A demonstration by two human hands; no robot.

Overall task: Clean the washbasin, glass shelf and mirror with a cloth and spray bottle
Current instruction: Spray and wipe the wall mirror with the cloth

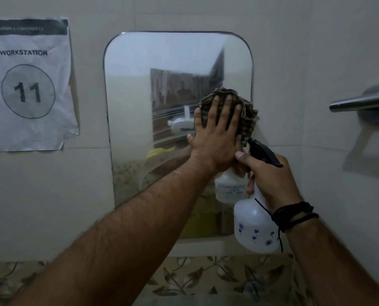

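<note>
Left hand (pixel 215 133) is flat, fingers spread wide, pressing a crumpled brown-green checked cloth (pixel 243 111) against the rounded-corner wall mirror (pixel 140 85) — contact patch sits at the mirror's right edge, about mid-height. Right hand (pixel 270 175) is wrapped around the neck of a translucent white plastic spray bottle with black trigger and blue flower print (pixel 253 226), bottle hanging upright, nozzle just beside the cloth and pointing up-left at the glass. Key relation: nearly all the unwiped glass lies left of and above the cloth, plus a duller, speckled band below it; the mirror's long axis runs vertical. My read — next stroke should go left or up across the pane, and the left hand is the one already on it; the right is nearer the lower right corner and only useful for respraying. Risk: the two hands are almost touching, so a downward wipe would run into the bottle. Washbasin and glass shelf aren't clearly visible; only a floral-patterned tile strip (pixel 206 277) shows below the mirror.
</note>
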